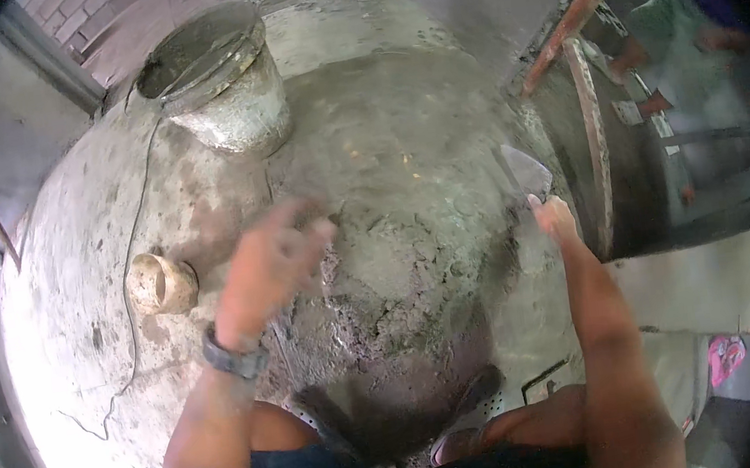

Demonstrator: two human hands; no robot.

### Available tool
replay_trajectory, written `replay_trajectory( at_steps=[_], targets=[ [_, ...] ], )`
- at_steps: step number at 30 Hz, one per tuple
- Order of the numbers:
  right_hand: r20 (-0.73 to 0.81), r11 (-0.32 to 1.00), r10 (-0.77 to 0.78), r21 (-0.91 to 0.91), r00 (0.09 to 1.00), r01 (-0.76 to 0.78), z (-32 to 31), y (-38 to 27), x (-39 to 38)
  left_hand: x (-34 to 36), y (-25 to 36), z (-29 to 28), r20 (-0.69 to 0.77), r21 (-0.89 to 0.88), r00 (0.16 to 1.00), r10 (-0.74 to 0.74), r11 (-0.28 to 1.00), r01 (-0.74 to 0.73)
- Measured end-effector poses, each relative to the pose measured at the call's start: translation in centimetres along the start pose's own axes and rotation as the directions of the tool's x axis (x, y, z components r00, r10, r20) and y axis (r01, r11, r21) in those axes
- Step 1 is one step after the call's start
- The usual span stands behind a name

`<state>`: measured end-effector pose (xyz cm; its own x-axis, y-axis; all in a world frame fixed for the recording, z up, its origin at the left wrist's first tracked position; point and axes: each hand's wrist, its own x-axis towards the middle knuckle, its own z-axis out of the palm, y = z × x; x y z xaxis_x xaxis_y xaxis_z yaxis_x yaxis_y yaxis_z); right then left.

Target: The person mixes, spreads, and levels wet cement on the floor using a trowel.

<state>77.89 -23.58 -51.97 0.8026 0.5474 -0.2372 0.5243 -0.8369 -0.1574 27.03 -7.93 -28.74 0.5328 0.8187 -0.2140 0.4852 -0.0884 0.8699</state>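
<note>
My right hand (555, 215) grips a pointed trowel (526, 171), its blade directed away from me over the wet floor at the right. A heap of wet mortar (398, 277) lies on the floor between my arms, rough and crumbly on top. Over the left side of the heap hangs my left hand (272, 260), a dark watch on its wrist. Motion smears its fingers, and I cannot tell whether they hold anything. Smoother wet mortar (390, 121) spreads across the floor beyond the heap.
A mortar-crusted bucket (236, 111) stands at the far left. Nearer, a small pale container (161, 284) lies beside a thin cord (136, 233). At the right, a floor opening has wooden props (593, 135) and a rusty beam (584, 2); another person (695, 40) is beyond them.
</note>
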Motion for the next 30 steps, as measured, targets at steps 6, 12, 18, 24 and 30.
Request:
replay_trajectory(
  at_steps=[6, 12, 18, 24, 30],
  targets=[
    [0.005, 1.0, 0.006, -0.019, 1.0, -0.006, 0.5, 0.7, 0.7, -2.7, -3.4, 5.7, 0.591, 0.476, 0.776, 0.22, 0.682, -0.555],
    [0.038, 0.997, -0.049, -0.059, 0.998, 0.052, 0.1, 0.8, 0.7, -3.2, -1.3, 5.6, 0.525, 0.434, 0.806, 0.273, 0.729, -0.529],
    [0.058, 0.998, 0.007, -0.068, 0.998, -0.003, 0.1, 0.7, 1.1, -3.1, -0.8, 4.8, 0.472, 0.515, 0.844, 0.254, 0.697, -0.498],
    [0.054, 0.996, 0.084, -0.003, 0.995, -0.084, 1.2, 3.5, 3.0, -3.2, -0.6, 5.2, 0.496, 0.491, 0.834, 0.242, 0.714, -0.499],
    [0.213, 0.99, 0.142, -0.021, 0.967, -0.141, 1.7, 5.7, 4.4, -3.2, -0.6, 5.2, 0.511, 0.51, 0.838, 0.193, 0.717, -0.476]
  ],
)
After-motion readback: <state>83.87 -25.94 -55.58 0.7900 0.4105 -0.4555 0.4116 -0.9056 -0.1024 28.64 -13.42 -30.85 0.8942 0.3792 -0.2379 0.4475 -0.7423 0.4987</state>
